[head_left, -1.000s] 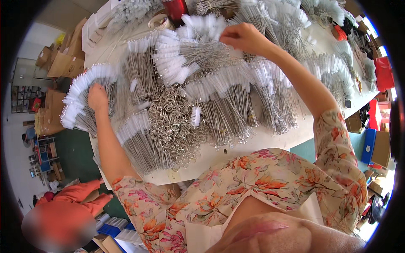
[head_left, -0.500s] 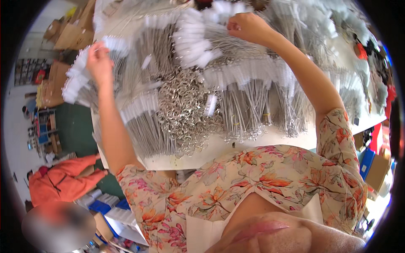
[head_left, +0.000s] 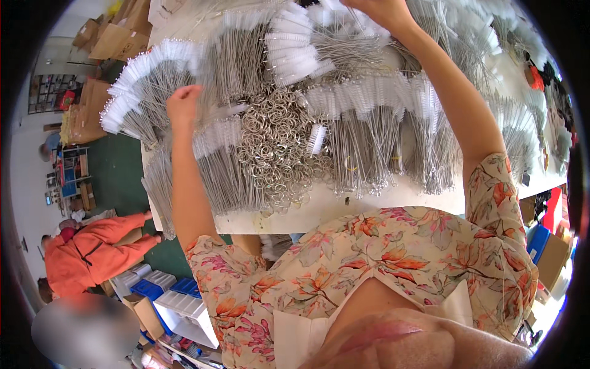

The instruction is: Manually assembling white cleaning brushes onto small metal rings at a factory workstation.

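Note:
My left hand is over the left part of the table, its fingers bent together beside a fan of wire-handled cleaning brushes with white bristles. Anything it pinches is too blurred to make out. My right hand reaches to the far side, above another pile of white-bristled brushes. Its fingertips are cut off by the top edge of the view. Between my arms lies a heap of silvery metal rings, with a short white brush head on its right side.
Rows of brushes with looped wire ends cover the right of the white table, more the near left. Cardboard boxes stand beyond the left edge. A person in orange is at the left, near plastic bins.
My left hand has moved right and nearer, off the white bristles of the left fan. My right hand has gone farther away and slightly right, partly out of view.

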Motion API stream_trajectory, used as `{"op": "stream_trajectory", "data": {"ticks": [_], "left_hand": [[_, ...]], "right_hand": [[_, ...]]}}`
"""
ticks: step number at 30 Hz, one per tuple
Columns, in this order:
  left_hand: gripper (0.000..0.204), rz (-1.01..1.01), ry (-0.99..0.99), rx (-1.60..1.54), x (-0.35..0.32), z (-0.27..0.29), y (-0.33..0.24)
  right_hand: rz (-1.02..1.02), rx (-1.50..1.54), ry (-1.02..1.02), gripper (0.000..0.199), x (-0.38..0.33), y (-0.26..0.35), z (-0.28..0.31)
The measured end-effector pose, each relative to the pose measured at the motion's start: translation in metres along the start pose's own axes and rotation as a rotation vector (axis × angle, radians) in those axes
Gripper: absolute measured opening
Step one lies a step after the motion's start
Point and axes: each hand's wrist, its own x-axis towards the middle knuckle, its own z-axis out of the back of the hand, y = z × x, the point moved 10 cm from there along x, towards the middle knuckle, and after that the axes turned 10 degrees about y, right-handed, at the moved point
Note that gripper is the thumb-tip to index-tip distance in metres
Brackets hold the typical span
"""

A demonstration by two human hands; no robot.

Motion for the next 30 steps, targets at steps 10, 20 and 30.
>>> {"op": "stream_trajectory", "data": {"ticks": [10, 20, 30], "left_hand": [[0.034, -0.138, 0.008, 0.309, 0.026, -0.077, -0.085], [0.020, -0.156, 0.220, 0.566, 0.048, -0.074, -0.056], [0.014, -0.399, -0.232, 0.246, 0.008, -0.025, -0.145]], "right_hand": [[0.046, 0.105, -0.215, 0.021, -0.003, -0.007, 0.114], [-0.010, -0.046, -0.088, 0.018, -0.039, -0.172, 0.155], [-0.161, -0.259, 0.153, 0.017, -0.071, -0.133, 0.092]]}}
